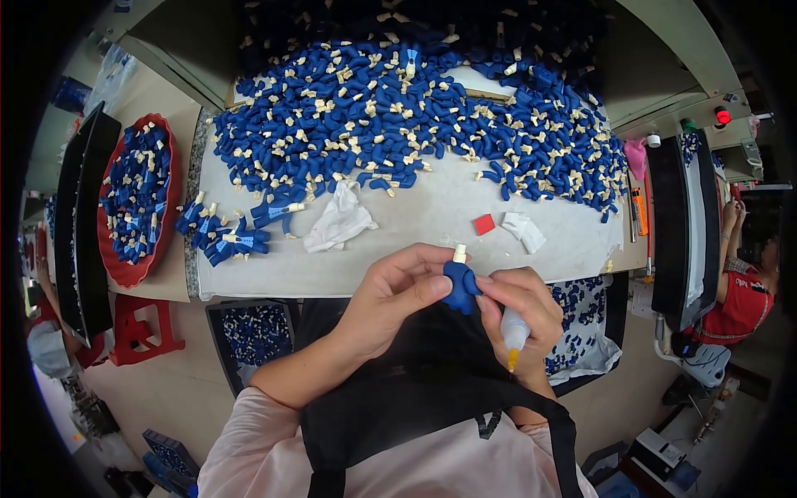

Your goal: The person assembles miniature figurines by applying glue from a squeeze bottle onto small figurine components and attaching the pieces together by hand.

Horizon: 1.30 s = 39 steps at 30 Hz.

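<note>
Between thumb and fingers, my left hand [398, 286] grips a small blue doll torso [459, 289] with a cream peg sticking up at its neck. My right hand [525, 311] is closed. Its thumb and forefinger pinch a curved blue arm piece [471, 282] at the torso's right side; whether the two are joined I cannot tell. Tucked in the same hand is a white squeeze bottle [515, 328], its yellow-orange tip pointing down toward me. Beyond my hands, a great heap of loose blue arms with cream hands [349, 116] covers the back of the table.
Several blue torsos [237, 242], a crumpled white cloth [340, 220], a red square [484, 223] and a folded white wipe [523, 232] lie on the white tabletop [415, 224]. A red basket [172, 199] of blue parts stands left. Dark trays [217, 332] sit below the front edge.
</note>
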### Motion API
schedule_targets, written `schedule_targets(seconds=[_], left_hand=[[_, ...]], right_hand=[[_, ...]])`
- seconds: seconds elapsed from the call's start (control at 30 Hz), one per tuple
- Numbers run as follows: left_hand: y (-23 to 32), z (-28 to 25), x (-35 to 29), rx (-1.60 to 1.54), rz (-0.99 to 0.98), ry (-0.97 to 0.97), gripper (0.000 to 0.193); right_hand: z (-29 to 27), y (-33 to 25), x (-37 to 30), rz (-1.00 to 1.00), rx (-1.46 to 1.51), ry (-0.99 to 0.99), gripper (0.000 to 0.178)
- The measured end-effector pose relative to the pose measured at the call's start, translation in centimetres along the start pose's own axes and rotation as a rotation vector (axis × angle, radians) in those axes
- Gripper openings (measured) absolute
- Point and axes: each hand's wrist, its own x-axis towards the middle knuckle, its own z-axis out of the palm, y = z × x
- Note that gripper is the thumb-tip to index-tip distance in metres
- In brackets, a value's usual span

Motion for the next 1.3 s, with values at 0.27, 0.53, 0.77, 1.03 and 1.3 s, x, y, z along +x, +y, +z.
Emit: schedule_targets(seconds=[0.27,0.53,0.77,1.03,1.3], left_hand=[[0.4,-0.3,-0.3,-0.059,-0.053,-0.038,0.025],[0.3,-0.4,-0.5,0.039,-0.011,-0.001,0.031],[0.2,0.1,-0.6,0.141,0.137,-0.022,0.027],[-0.5,-0.8,-0.3,0.21,0.221,-0.072,0.029],[-0.6,-1.0,-0.2,0.484,0.27,-0.039,0.031]], right_hand=[[0.2,-0.1,-0.3,0.021,0.016,-0.029,0.032],[0.4,-0.1,-0.2,-0.011,0.031,-0.009,0.031],[0.2,0.3,0.0,-0.116,0.013,-0.02,0.029],[0.0,0.4,0.3,-0.204,-0.044,-0.06,0.028],[-0.3,0.6,0.3,-0.211,-0.081,-0.1,0.031]])
